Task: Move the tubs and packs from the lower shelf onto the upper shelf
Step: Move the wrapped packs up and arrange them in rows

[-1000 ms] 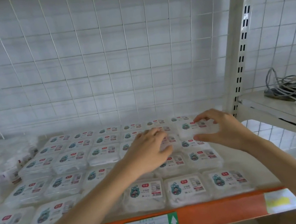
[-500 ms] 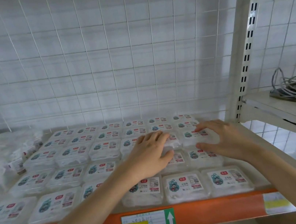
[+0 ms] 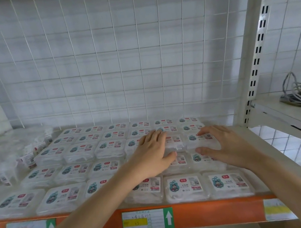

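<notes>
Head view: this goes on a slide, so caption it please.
Left hand and right hand rest on labelled tubs covering an orange-edged shelf.

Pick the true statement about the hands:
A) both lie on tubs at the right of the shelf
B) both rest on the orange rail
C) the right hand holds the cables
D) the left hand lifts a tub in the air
A: the left hand and right hand lie side by side, fingers spread, on tubs near the right end of the shelf.
</notes>
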